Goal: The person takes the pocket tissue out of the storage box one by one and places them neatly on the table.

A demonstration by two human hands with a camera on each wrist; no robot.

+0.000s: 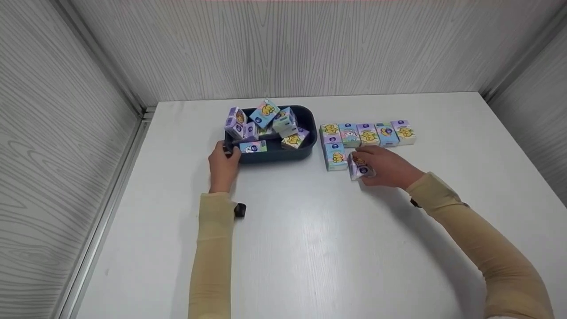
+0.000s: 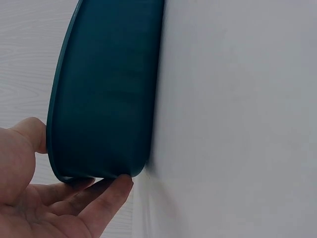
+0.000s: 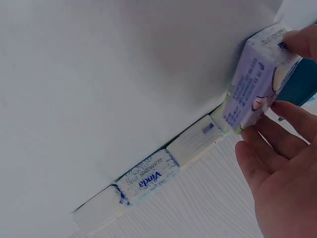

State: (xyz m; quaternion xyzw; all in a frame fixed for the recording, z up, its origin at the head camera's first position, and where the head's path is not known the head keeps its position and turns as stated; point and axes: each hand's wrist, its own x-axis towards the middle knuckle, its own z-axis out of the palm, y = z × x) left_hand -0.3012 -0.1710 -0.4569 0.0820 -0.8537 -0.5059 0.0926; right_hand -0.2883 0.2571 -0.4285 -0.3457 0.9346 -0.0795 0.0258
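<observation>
My left hand [image 1: 224, 166] grips the near left corner of a dark teal plastic basin [image 1: 274, 156], thumb over the rim and fingers against the outer wall, as the left wrist view shows [image 2: 104, 99]. Inside the basin lie several small tissue packs [image 1: 265, 113], jumbled and partly above the rim. With thumb and fingers my right hand [image 1: 390, 167] holds a purple tissue pack [image 3: 257, 79], low over the table beside a blue pack [image 1: 335, 157]. Behind it runs a row of tissue packs [image 1: 367, 134] laid side by side, one bearing "Vinda" print [image 3: 148, 176].
The white table [image 1: 283, 248] reaches back to a wood-grain panel [image 1: 283, 48]. Further panels stand at the left [image 1: 48, 155] and right [image 1: 540, 102]. The basin stands just left of the pack row. A small black device [image 1: 239, 210] sits at my left wrist.
</observation>
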